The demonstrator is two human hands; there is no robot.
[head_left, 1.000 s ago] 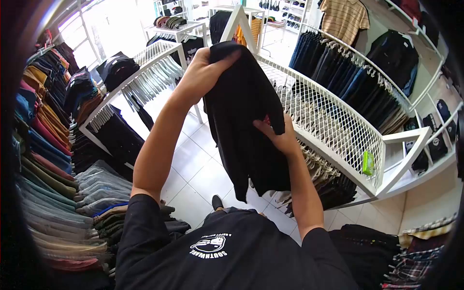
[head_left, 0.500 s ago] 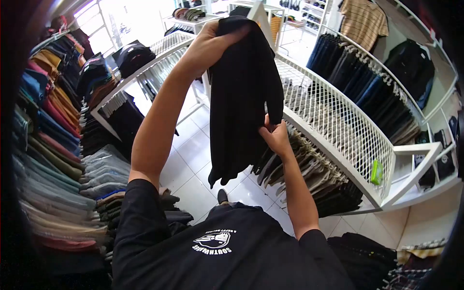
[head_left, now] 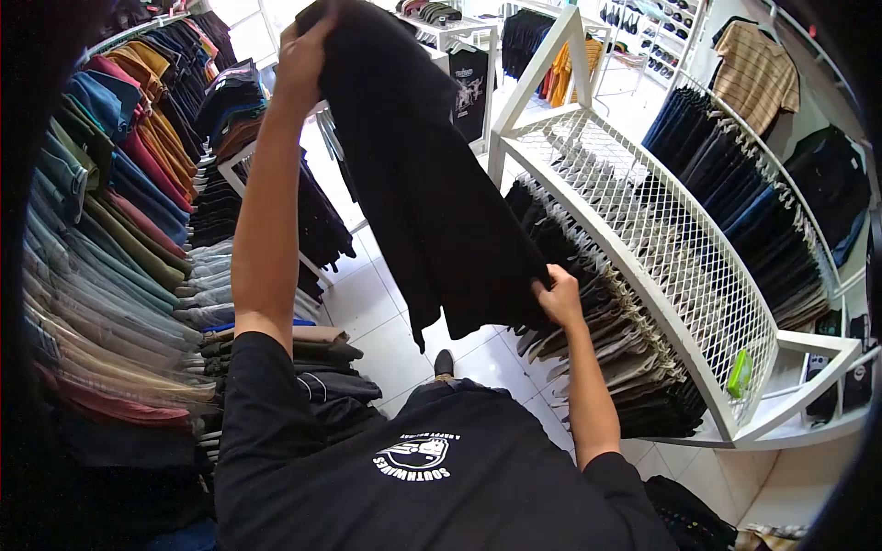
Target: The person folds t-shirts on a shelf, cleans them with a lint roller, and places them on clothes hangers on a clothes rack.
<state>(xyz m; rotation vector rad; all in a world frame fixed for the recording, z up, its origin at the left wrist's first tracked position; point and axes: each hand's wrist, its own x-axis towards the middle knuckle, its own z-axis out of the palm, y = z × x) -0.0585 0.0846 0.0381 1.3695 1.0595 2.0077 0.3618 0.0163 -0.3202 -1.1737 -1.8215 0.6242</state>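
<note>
A long black garment (head_left: 418, 174) hangs stretched between my two hands, above the white tiled floor. My left hand (head_left: 305, 53) grips its upper end at the top left, fingers wrapped round the cloth. Lower and to the right, my right hand (head_left: 558, 296) pinches the garment's lower edge. The lower end hangs in uneven points, and its far side is hidden.
Right of the garment stands a white mesh-topped rack (head_left: 661, 220) with clothes hanging below and a green object (head_left: 739, 374) on it. Rows of coloured clothes (head_left: 138, 138) line the left side. Folded garments (head_left: 322, 367) lie near my left side. A striped shirt (head_left: 755, 73) hangs back right.
My left hand has moved up and left, my right hand down and right. The garment is now spread out diagonally between them. The view has shifted, with the mesh rack further right.
</note>
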